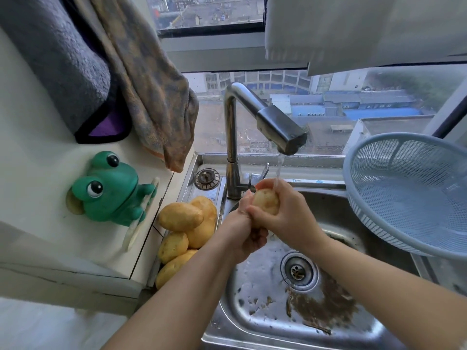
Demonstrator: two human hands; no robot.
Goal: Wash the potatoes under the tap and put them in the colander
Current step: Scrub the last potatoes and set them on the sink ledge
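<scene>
Steel sink basin shows brown grit beside its drain. Over it, the left hand and right hand clench their fingers round one potato under the running tap. Other potatoes are piled at left, and the colander sits at right.

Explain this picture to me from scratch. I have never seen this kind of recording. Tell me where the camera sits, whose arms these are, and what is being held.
There is no machine here. A person wears one camera on the head, looking down, so the two arms are their own. The left hand and right hand both have their grip on one potato, held under the stream from the running tap over a steel sink. More potatoes are piled left of the basin, beside a green frog figure. A pale blue colander sits tilted at the sink's right edge; no potato shows in it.
</scene>
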